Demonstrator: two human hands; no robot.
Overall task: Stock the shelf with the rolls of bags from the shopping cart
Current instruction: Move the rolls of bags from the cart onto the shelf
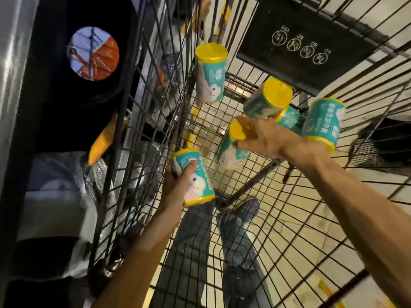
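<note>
the wire shopping cart (278, 218) holds several teal rolls of bags. the left hand (178, 185) grasps one roll (195, 176); the right hand (264, 136) seemingly grasps another roll (233, 147) mid-cart.

Two bare forearms, no sleeves, watch or rings showing on left hand (178, 187) or right hand (266, 138). Faded grey-blue jeans (189, 247) on both legs. Dark shoe (248, 208) dotted with small pale specks, seen through wire mesh.
</note>
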